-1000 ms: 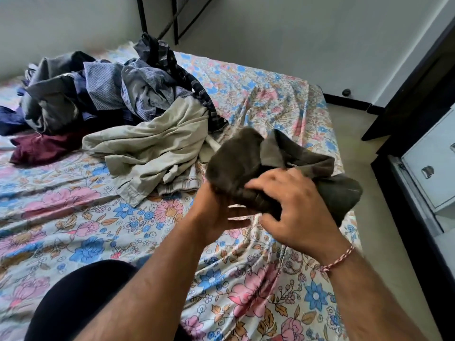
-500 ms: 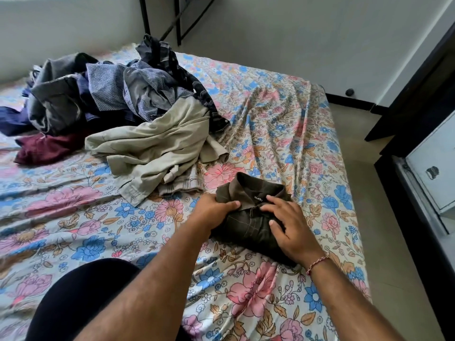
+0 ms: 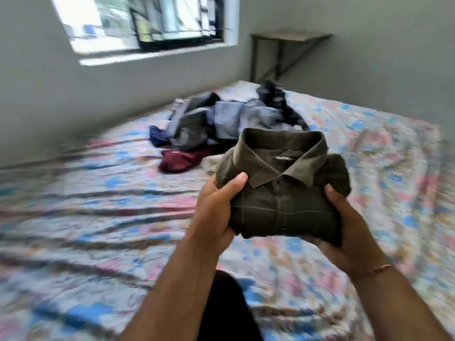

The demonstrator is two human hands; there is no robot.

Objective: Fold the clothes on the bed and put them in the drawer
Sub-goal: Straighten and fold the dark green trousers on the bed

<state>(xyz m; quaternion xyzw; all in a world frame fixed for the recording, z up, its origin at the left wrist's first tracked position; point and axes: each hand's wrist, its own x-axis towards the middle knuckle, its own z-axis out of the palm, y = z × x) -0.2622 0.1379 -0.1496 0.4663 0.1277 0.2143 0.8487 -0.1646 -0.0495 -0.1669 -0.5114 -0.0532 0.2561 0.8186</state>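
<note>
Head view of a bed (image 3: 98, 205) under a blurred floral sheet, a pile of unfolded clothes (image 3: 216, 124) at its far side, and above the bed a folded olive shirt (image 3: 280, 193), collar up, gripped at its sides by the left hand (image 3: 216, 210) and right hand (image 3: 344, 230), fingers curled around it.

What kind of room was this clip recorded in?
Most likely a bedroom in a home. A bed with a floral sheet fills the view, a pile of unfolded clothes lies on it, and a barred window sits in the plain wall beyond.
</note>
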